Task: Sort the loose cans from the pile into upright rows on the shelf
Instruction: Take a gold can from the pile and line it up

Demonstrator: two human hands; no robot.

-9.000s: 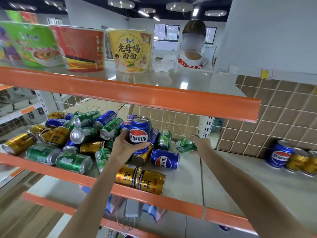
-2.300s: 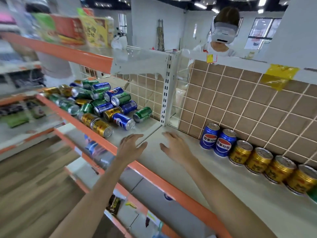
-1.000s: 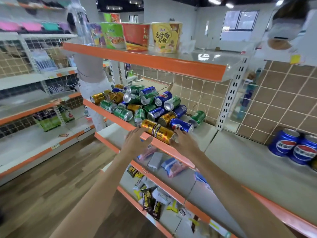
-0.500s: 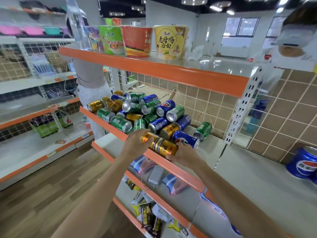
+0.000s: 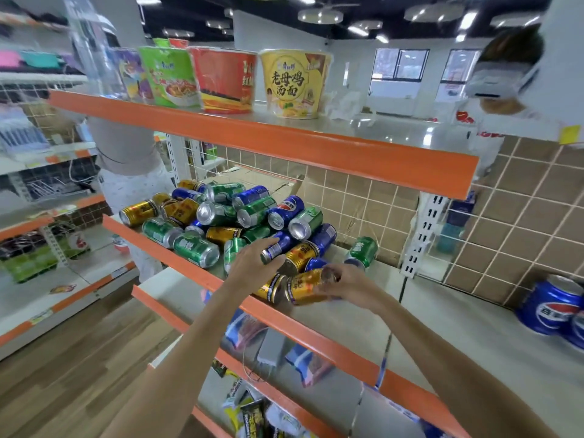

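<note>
Head view, looking down across a store shelf (image 5: pixel 357 314) with an orange front lip. The pile of cans (image 5: pixel 227 216) lies jumbled on the shelf's left part, at about 10 o'clock from the hands: green, blue and gold cans on their sides, stacked on each other.

Left hand (image 5: pixel 252 263): fingers curled round a blue can (image 5: pixel 275 248) at the near edge of the pile; the can is tilted, its silver end toward the camera.

Right hand (image 5: pixel 350 284): thumb and fingers pinch a gold can (image 5: pixel 305 289) by its right end. The can lies on its side just behind the shelf lip. A second gold can (image 5: pixel 268 288) lies touching it at 9 o'clock, partly hidden by the left wrist.

One green can (image 5: pixel 361 251) lies apart from the pile, at 1 o'clock from the right hand, near the white upright post (image 5: pixel 420 235).

Far at 3 o'clock, at the frame edge, upright blue cans (image 5: pixel 550 306) stand against the brown tiled back panel (image 5: pixel 521 222).

Upper shelf (image 5: pixel 284 143) carries noodle tubs: yellow tub (image 5: pixel 292 83), red tub (image 5: pixel 222 80), green tub (image 5: pixel 169 75).

The lower shelf (image 5: pixel 284 384) holds snack packets, blurred. Behind the shelving stand two other people, one at 11 o'clock, one at 2 o'clock.
</note>
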